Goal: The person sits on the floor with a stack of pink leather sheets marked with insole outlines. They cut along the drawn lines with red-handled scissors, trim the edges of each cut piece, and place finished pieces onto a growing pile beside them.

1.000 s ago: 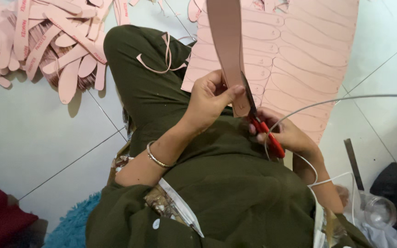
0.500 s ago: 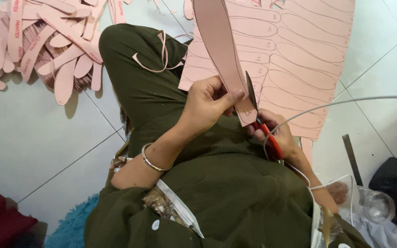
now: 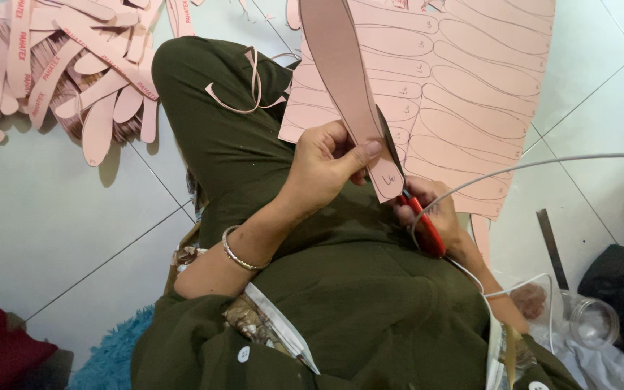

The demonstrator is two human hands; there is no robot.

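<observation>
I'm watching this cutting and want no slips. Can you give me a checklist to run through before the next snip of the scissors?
1. Left hand grips the pink strip firmly, thumb on its face: ok.
2. Right hand holds the red-handled scissors: ok.
3. Blades meet the strip's right edge near its lower end: ok.
4. Left fingers clear of the blades: cannot tell, the thumb tip lies close to them.
5. Blades follow the drawn outline: cannot tell, the line there is hidden.
6. White cable clear of the scissors: not ok, it loops past the right hand.
</observation>
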